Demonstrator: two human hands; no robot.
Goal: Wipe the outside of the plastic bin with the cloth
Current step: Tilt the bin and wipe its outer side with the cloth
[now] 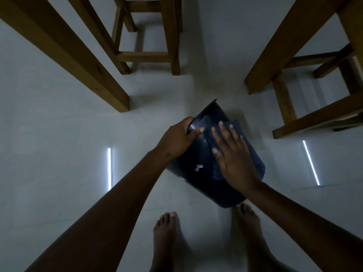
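Two bare hands are working on a dark plastic bin [198, 163] that is lying tipped over on a pale floor [59, 134], its mouth facing away from the person and its base nearest the feet. The left hand [176, 140] is gripping the bin's rim at the far left side, fingers [201, 130] curled closed around the edge with the thumb pressing on the outer wall. The right hand [233, 154] is lying flat on a dark cloth [253, 154], fingers spread open and pressing it against the bin's upturned side; the cloth is draping over the right half of the wall. A small white mark [198, 167] is showing on the bin's wall, just left of the cloth. Two bare feet [167, 236] are standing on the floor at the near edge of the frame, the right one touching or just beside the bin's base. Wooden furniture legs [78, 55] are rising around the bin at the far left and far right, well apart from it. Two thin strips of light [109, 167] are reflecting off the floor on either side.
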